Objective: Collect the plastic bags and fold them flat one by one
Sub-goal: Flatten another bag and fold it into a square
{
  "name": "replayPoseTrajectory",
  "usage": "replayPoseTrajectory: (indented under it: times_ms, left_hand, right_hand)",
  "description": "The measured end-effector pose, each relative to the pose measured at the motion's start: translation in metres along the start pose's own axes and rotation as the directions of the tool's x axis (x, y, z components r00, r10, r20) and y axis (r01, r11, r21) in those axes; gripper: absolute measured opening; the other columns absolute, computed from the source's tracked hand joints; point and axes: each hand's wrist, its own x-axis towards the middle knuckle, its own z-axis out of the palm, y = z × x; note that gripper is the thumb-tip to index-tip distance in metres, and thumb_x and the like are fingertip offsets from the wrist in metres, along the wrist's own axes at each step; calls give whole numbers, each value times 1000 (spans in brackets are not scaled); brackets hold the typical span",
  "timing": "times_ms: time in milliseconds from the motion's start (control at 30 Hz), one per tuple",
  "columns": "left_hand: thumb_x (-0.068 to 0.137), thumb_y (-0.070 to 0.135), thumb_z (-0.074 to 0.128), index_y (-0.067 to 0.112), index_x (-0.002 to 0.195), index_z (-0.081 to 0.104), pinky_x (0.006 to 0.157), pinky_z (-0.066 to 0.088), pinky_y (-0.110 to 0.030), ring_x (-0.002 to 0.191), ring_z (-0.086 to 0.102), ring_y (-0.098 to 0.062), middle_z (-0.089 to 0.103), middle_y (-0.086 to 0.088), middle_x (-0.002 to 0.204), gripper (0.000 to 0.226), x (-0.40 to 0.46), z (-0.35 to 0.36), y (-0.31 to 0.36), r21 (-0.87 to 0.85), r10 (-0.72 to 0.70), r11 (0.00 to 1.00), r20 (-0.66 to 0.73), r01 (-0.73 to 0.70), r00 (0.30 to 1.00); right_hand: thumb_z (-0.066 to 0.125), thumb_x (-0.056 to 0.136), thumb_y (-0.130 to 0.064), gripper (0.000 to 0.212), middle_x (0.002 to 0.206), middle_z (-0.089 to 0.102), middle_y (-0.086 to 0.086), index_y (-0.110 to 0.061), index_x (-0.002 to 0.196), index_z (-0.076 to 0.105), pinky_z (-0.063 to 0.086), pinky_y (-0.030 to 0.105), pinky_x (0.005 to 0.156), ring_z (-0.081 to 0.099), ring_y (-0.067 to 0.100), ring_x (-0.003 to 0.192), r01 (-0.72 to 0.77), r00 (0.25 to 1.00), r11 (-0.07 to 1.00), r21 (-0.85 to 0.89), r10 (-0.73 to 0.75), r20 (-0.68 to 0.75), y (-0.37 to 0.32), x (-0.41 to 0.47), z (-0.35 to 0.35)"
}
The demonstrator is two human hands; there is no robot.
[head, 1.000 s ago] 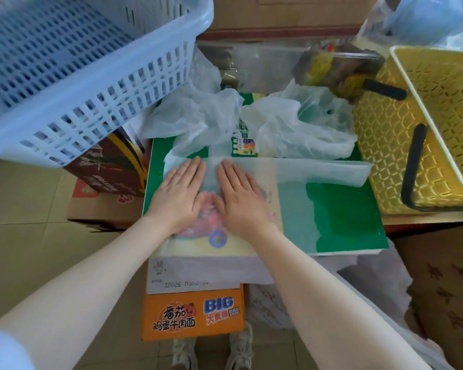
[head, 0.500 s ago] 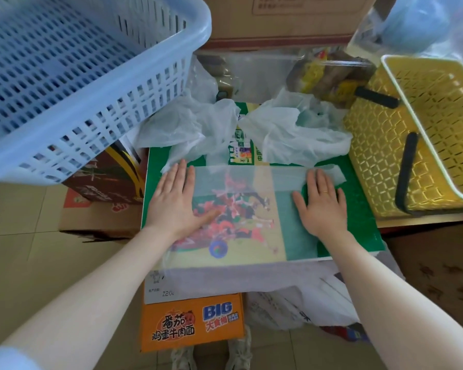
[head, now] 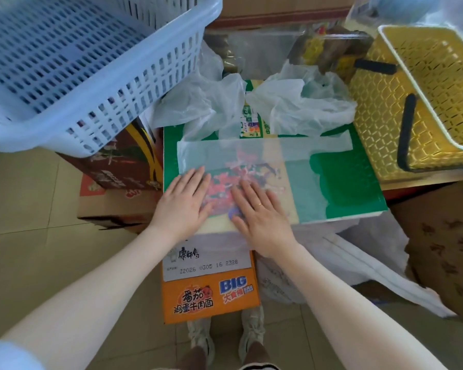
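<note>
1. A tiled floor is being crowded by stacked cartons, with a green-topped carton (head: 345, 180) being used as the work surface between a blue basket (head: 72, 62) and a yellow basket (head: 385, 110).
2. A translucent plastic bag (head: 251, 156) is being kept spread flat across the carton top, its near edge hanging over the front; a firm, level surface is probably being chosen so that creases can be pressed out.
3. The left hand (head: 183, 206) is being laid palm-down, fingers straight, on the bag's left part; nothing is being gripped.
4. The right hand (head: 257, 212) is being pressed flat beside it, fingers spread, seemingly for smoothing.
5. The bag is looking thin and cloudy, the carton's print showing through, with one handle strip (head: 329, 148) lying out to the right.
6. Two crumpled bags (head: 300, 108) are being left behind it, apparently awaiting their turn.
</note>
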Motion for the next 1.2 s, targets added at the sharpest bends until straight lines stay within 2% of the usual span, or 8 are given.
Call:
replayPoseTrajectory:
  times_ms: [200, 333, 467, 533, 633, 933, 1067, 1200]
  left_hand:
    - [84, 55, -3, 13, 148, 2, 111, -8, -31, 144, -3, -19, -3, -3, 156, 77, -36, 2, -8, 44, -100, 994, 19, 100, 995]
    - [93, 39, 34, 6, 136, 40, 112, 20, -32, 133, 33, -21, 40, -9, 142, 55, -79, 3, 21, -366, -96, 931, -210, 13, 973]
    - [91, 30, 55, 19, 113, 46, 93, 43, -34, 107, 47, -15, 45, 8, 107, 26, -106, 23, 51, -867, -546, 359, 106, 346, 831]
    - [85, 32, 63, 23, 120, 43, 94, 41, -33, 112, 48, -16, 47, 6, 114, 41, -100, 34, 52, -873, -584, 78, 351, 481, 732]
    - [84, 31, 65, 31, 114, 50, 98, 41, -37, 113, 51, -16, 57, 6, 118, 34, -85, 41, 49, -895, -501, -90, 419, 436, 757]
    - [88, 28, 59, 23, 94, 58, 80, 55, -38, 89, 66, -17, 69, 1, 93, 7, -113, 31, 96, -914, -602, -115, 377, 390, 704]
    - [89, 19, 59, 26, 103, 47, 72, 54, -32, 63, 66, -10, 70, -3, 82, 21, -121, 14, 97, -956, -705, -136, 278, 261, 652]
    - [91, 16, 55, 38, 125, 40, 68, 49, -15, 62, 64, -10, 68, -1, 68, 43, -121, -6, 91, -974, -625, 115, 83, 196, 776]
  right_hand:
    - [1, 91, -55, 66, 156, -11, -3, -24, 149, -4, -5, 34, 115, -10, 15, 144, -258, 966, 966, 12, 257, 31, 43, -9, -3]
    - [14, 99, -44, 60, 159, 0, 6, -15, 150, 7, 0, 38, 117, 0, 23, 146, -319, 948, 947, 24, 319, 11, 36, -12, -17]
    - [17, 95, -44, 61, 155, 21, 8, -14, 147, 25, 9, 39, 115, 18, 25, 143, 22, 996, 998, 58, -17, -86, -5, -24, -18]
    - [17, 94, -46, 62, 154, 24, 9, -15, 147, 26, 6, 35, 116, 20, 26, 143, 50, 998, 996, 79, -48, -34, -10, -27, -11]
    - [15, 92, -46, 65, 153, 25, 12, -12, 147, 26, 0, 30, 115, 19, 28, 143, 0, 999, 995, 99, 3, -33, -2, -26, -2]
    - [20, 98, -44, 58, 158, 3, 4, -22, 150, 7, -5, 30, 114, -1, 23, 146, 66, 996, 998, 15, -66, 63, 19, -29, 0]
    - [22, 96, -49, 64, 156, 13, 12, -10, 147, 25, 1, 39, 115, 11, 29, 144, 133, 990, 991, -32, -134, -42, 20, -42, -6]
    - [44, 84, -65, 84, 152, 25, 12, -8, 143, 31, 19, 47, 113, 28, 29, 137, 336, 927, 928, -160, -356, -117, 11, -73, 0]
